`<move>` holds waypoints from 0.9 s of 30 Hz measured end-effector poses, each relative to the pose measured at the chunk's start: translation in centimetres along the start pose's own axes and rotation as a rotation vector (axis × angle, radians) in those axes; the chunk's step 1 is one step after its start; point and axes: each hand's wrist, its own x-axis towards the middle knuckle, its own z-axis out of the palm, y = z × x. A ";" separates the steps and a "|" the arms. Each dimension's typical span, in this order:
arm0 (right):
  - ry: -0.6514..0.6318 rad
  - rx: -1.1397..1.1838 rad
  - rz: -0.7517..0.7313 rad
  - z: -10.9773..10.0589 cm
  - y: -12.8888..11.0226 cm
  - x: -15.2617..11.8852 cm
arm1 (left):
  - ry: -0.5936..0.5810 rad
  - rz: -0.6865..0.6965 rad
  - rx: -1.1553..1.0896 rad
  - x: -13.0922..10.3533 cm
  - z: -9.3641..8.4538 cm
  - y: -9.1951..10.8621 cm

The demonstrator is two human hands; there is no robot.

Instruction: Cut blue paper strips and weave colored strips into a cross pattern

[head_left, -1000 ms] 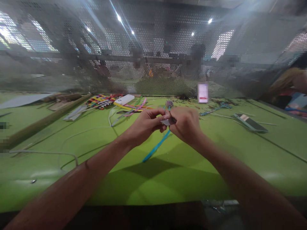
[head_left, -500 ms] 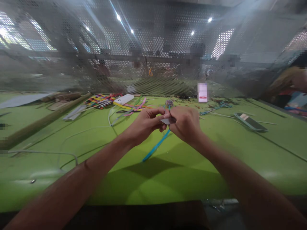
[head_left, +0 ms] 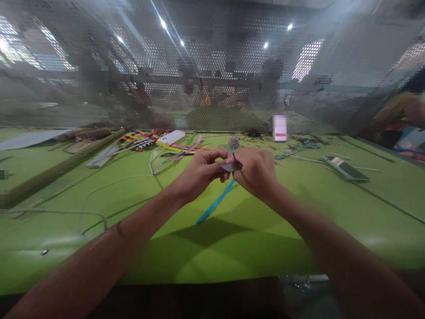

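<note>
Both of my hands meet over the middle of the green table. My left hand (head_left: 206,170) pinches a small pale flat piece (head_left: 230,167) between thumb and fingers. My right hand (head_left: 254,168) is closed against the other end of that piece, its fingertips mostly hidden. From below the hands a blue strip (head_left: 215,204) hangs down to the left. Just beyond the fingertips is a small round woven ball (head_left: 233,142) in greyish purple, with thin blue-green strands running from it toward my hands.
Colourful strips (head_left: 186,148), a woven piece (head_left: 139,139) and a white device (head_left: 171,137) lie back left. A long pole (head_left: 63,170) crosses the left side. A lit phone (head_left: 280,128) stands behind; another phone (head_left: 347,169) lies right. A person's arm (head_left: 395,108) shows far right.
</note>
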 end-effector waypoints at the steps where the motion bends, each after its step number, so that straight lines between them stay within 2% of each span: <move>1: -0.001 -0.004 0.000 0.0 0.0 0.0 | -0.004 0.001 -0.007 0.0 0.0 0.0; 27: 0.016 0.017 -0.005 0.4 0.3 -0.1 | -0.015 -0.010 -0.022 0.0 0.0 0.2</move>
